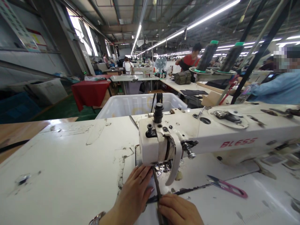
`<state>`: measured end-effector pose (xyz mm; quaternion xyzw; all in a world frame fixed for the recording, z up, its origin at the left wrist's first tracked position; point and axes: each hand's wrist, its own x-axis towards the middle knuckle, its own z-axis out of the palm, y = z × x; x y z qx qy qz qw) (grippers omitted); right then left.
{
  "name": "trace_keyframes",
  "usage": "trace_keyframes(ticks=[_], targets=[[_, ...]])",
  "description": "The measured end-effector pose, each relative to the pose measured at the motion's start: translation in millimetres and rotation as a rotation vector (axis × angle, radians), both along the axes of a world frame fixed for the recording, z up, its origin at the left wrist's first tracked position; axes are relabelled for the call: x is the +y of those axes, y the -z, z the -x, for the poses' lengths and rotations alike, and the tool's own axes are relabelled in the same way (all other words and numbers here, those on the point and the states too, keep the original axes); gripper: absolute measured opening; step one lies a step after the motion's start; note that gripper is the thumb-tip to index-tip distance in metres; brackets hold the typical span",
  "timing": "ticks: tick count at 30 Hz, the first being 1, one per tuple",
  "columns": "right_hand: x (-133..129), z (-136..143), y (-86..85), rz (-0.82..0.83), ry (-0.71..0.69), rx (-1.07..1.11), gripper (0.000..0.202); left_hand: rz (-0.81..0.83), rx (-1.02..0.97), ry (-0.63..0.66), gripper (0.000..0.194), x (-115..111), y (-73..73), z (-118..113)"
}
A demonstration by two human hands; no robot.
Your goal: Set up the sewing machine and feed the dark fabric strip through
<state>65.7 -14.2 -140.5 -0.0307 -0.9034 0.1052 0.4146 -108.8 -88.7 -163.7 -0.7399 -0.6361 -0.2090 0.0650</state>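
Note:
A narrow dark fabric strip (156, 182) runs from under the presser foot of a white sewing machine (152, 142) toward me. My left hand (136, 190) lies flat at the strip's left side, its fingertips close to the presser foot and its thumb near the strip. Nearer to me, my right hand (179, 210) has its fingers closed on the strip, whose near end runs out of the picture. The needle is hard to make out behind the machine head. Pink-handled thread snips (227, 186) lie on the table to the right.
Beyond the white table (70, 162) stands a white plastic bin (124, 104). Two dark thread cones (207, 56) rise at the right behind the machine. One person in red (189, 62) and another in light blue (278, 87) are farther back. A red-covered table (91, 93) stands left.

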Motion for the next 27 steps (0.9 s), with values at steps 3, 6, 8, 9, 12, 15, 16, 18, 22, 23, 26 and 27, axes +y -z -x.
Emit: trace_keyframes(ticks=[3,6,8,9,12,15,16,18,22,23,26,27], targets=[[2,1,1.4,-0.001,0.013,0.004,0.029,-0.031,0.033,0.002,0.043,-2,-0.7,-1],[3,1,3.6,-0.011,0.017,-0.006,0.031,-0.06,0.067,0.015,0.04,-4,-1.9,-2],[2,2,4.5,-0.011,0.02,-0.006,0.032,-0.046,0.065,0.007,0.04,-5,-3.1,-3],[2,2,4.5,-0.017,0.026,0.002,0.033,-0.039,0.056,-0.008,0.04,-5,-3.5,-4],[3,3,3.7,-0.012,0.027,-0.021,0.031,-0.019,0.01,-0.068,0.043,-5,-3.1,-8],[4,4,3.8,0.002,0.024,-0.034,0.027,0.009,-0.041,-0.104,0.047,-4,-1.1,-9],[4,5,4.5,0.001,0.021,-0.029,0.027,0.014,-0.05,-0.11,0.047,-4,-0.5,-10],[4,5,6.8,0.009,0.01,-0.032,0.028,0.02,-0.054,-0.11,0.048,-4,0.0,-10],[3,4,10.7,0.034,-0.002,-0.058,0.027,0.061,-0.046,-0.097,0.047,-3,-1.5,-10],[2,3,10.9,0.037,-0.005,-0.066,0.026,0.066,-0.042,-0.1,0.047,-3,-1.8,-11],[0,2,10.0,0.071,-0.018,-0.104,0.024,0.05,-0.022,-0.109,0.042,-3,-1.5,-11],[-1,1,9.5,0.085,-0.02,-0.113,0.023,0.044,-0.012,-0.107,0.041,-3,-1.0,-12]])
